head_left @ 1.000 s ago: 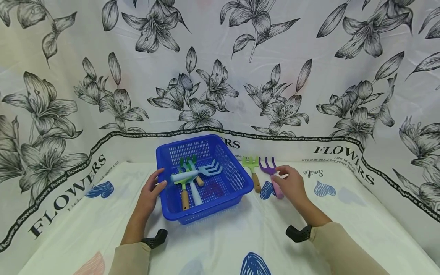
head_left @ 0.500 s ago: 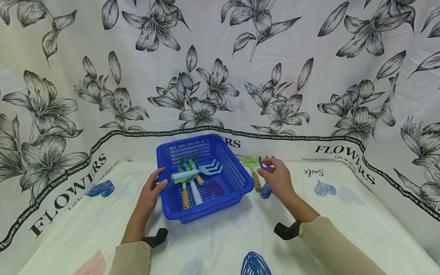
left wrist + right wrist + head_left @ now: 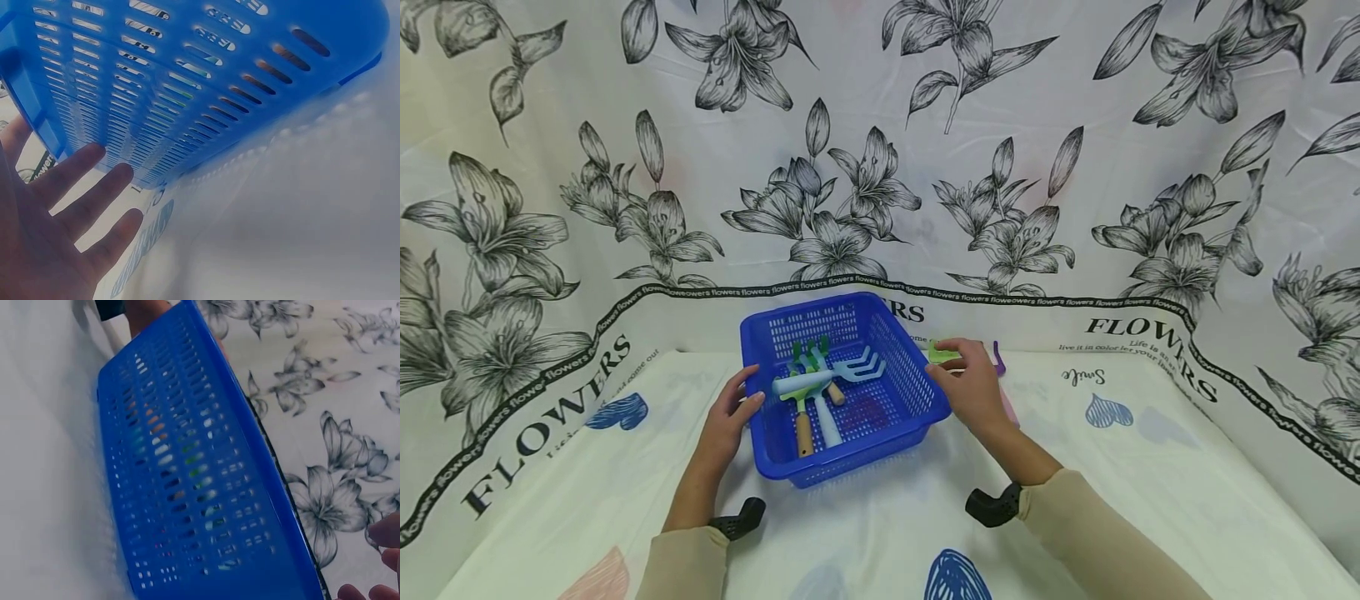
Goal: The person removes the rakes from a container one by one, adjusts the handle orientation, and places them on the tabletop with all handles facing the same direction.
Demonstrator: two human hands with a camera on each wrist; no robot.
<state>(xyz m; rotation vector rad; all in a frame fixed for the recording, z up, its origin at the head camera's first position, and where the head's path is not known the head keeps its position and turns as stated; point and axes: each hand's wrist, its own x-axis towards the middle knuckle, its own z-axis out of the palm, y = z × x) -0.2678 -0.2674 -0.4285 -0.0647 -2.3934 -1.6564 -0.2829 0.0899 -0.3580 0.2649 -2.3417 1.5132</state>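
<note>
A blue slotted basket (image 3: 850, 462) sits mid-table and holds several small garden rakes, among them a pale blue one (image 3: 859, 367) and a green one with a wooden handle (image 3: 803, 421). My left hand (image 3: 730, 417) rests against the basket's left side, and its straight, spread fingers (image 3: 81, 187) hold nothing. My right hand (image 3: 973, 387) lies just right of the basket over a green rake (image 3: 943, 352), hiding its handle. Only its fingertips (image 3: 382, 532) show beside the basket wall (image 3: 187, 475), with nothing between them. A purple rake (image 3: 998, 358) with a pink handle peeks out behind that hand.
A flower-printed white cloth (image 3: 1150, 467) covers the table and rises as a backdrop behind and on both sides. Black camera mounts sit on both wrists (image 3: 737, 518). Blue heart prints mark the cloth (image 3: 1108, 412).
My right hand has slid left from the purple rake to the green rake beside the basket. The left hand and the basket have stayed put.
</note>
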